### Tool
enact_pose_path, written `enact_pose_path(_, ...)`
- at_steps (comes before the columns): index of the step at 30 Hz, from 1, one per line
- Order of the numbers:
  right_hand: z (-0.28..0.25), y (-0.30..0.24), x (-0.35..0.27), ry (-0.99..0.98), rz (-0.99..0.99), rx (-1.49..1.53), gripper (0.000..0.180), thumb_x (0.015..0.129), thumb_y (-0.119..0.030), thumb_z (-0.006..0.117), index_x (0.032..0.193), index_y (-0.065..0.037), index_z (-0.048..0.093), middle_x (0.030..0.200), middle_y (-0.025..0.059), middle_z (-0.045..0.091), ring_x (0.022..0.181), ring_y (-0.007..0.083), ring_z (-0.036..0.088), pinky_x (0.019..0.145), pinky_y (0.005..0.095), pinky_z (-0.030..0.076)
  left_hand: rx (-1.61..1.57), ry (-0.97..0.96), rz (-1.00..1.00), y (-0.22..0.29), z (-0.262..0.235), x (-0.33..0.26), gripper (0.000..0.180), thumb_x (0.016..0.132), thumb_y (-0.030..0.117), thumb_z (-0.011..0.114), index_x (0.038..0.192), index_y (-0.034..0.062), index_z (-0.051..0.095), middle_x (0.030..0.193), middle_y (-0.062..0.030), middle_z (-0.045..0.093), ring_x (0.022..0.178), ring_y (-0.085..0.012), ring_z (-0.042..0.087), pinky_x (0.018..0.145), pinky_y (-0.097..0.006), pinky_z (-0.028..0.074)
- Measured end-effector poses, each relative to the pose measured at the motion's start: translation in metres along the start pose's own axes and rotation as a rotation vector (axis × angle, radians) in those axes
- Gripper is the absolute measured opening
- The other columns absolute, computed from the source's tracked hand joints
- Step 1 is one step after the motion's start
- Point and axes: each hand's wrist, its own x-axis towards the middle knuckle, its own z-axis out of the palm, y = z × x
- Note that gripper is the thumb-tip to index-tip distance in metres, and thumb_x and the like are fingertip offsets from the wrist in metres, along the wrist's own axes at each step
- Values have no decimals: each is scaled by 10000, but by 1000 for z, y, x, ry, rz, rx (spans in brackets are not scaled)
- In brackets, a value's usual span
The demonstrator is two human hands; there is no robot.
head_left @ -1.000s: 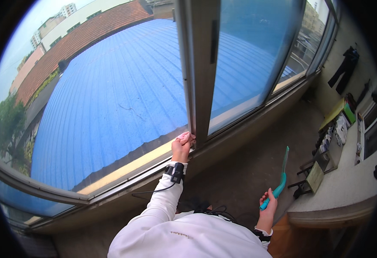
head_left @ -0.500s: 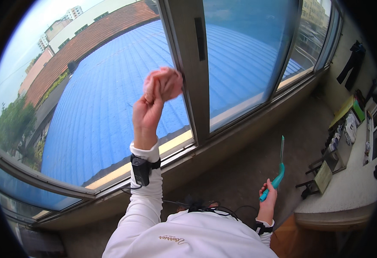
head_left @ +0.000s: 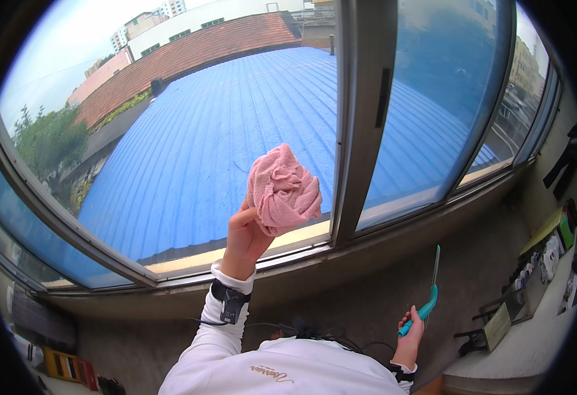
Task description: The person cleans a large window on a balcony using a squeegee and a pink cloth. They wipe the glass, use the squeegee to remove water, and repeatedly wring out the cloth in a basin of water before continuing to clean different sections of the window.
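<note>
My left hand [head_left: 244,238] is raised in front of the window, closed on a crumpled pink cloth [head_left: 284,193]. The cloth is bunched into a loose ball and covers most of the fingers. Whether it touches the glass I cannot tell. Lower down at the right, my right hand [head_left: 411,334] has its fingers wrapped round the teal handle of a squeegee [head_left: 428,308]. Its thin head is seen edge-on and points up, away from the window panes.
A metal window frame [head_left: 362,125] stands upright right of the cloth, with a sill [head_left: 288,258] below. A blue corrugated roof [head_left: 216,131] shows outside. To the right are a small stool [head_left: 496,328] and a shelf with several items. A yellow-orange box [head_left: 68,365] sits lower left.
My left hand has come down and away from the upright frame, with the cloth now turned toward me. The view has swung left. My right hand still grips the squeegee.
</note>
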Motion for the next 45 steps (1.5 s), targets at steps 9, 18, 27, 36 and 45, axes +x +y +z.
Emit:
enact_pose_path(9, 37, 11, -21, -58, 34, -66, 194, 924, -225, 763, 1005, -126, 617, 808, -17, 617, 667, 83, 576, 566, 240, 458, 1066, -96, 885, 55, 23, 15, 699, 867, -125, 571, 1524, 67, 430, 1493, -182, 492, 1354, -324, 523, 1116, -442, 448)
enact_pose_path(18, 26, 13, -37, -30, -20, -4, 185, 930, -228, 754, 995, -123, 617, 807, -17, 610, 666, 76, 568, 561, 236, 449, 2092, -97, 1531, 39, 100, 174, 705, 736, -75, 685, 1323, 315, 685, 1494, -19, 510, 1462, -357, 363, 1194, -651, 286)
enact_pose_path(27, -11, 25, -45, 129, -25, 91, 201, 919, -222, 766, 998, -125, 609, 809, -19, 606, 666, 71, 564, 561, 226, 438, 2217, -250, 1245, -56, 3, 145, 604, 872, -39, 634, 1429, 186, 571, 1493, -64, 411, 1454, -287, 320, 1223, -520, 175)
enact_pose_path(36, -6, 17, -47, 127, -37, 45, 186, 926, -229, 759, 976, -128, 611, 805, -20, 609, 665, 69, 565, 557, 223, 441, 2682, -520, 784, -180, -168, 60, 620, 906, 74, 517, 1510, 212, 489, 1496, -45, 427, 1365, -254, 416, 1133, -457, 314)
enact_pose_path(45, -1, 15, -42, 88, 0, 12, 211, 916, -222, 776, 1002, -124, 610, 810, -16, 610, 666, 77, 568, 565, 224, 444, 2810, -624, 702, -113, -246, -8, 701, 860, 124, 514, 1535, 275, 405, 1367, -40, 453, 1169, -226, 482, 1010, -370, 386)
